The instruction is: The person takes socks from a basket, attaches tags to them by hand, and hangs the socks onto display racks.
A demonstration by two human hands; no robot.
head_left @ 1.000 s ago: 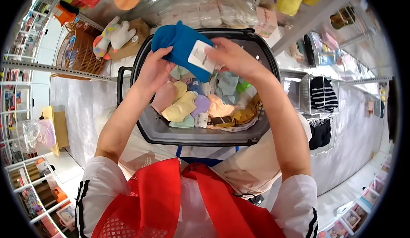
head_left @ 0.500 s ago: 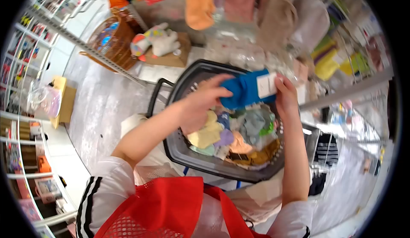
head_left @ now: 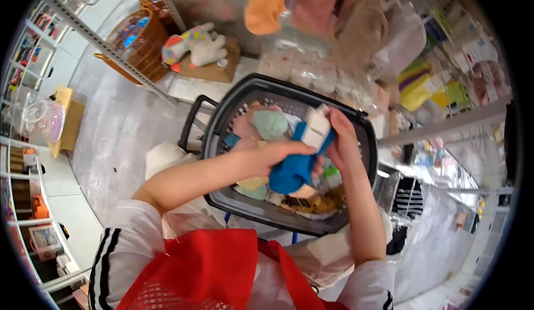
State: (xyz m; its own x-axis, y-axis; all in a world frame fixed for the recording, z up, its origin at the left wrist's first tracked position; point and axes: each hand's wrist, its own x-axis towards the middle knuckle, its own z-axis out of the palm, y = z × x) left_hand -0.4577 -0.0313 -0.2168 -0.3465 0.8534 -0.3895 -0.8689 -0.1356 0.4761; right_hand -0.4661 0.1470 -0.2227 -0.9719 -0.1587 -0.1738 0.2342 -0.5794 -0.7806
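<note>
A pair of blue socks [head_left: 289,175] with a white label band [head_left: 316,130] is held over a dark grey basket [head_left: 356,122], label end tilted up. My left hand [head_left: 278,154] closes on the socks near the middle, its thumb lying along them. At the label end, my right hand [head_left: 341,136] grips the upper right side. Loose socks and other small textiles lie in the basket: a mint green piece [head_left: 269,123], a mustard piece [head_left: 327,200] and several pastel ones. The socks and my hands hide part of this pile.
Peach socks [head_left: 263,7] and other socks hang from a rack above the basket. Clear plastic packages [head_left: 306,72] line its far side. At back left stand a wicker basket [head_left: 153,43] and a plush toy [head_left: 203,48] on a carton. A metal rail [head_left: 445,120] runs at right.
The blue socks have swung from nearly level to a steep tilt and come lower, nearer my body. My left hand has shifted onto their middle. Pastel textiles at the basket's far left now show.
</note>
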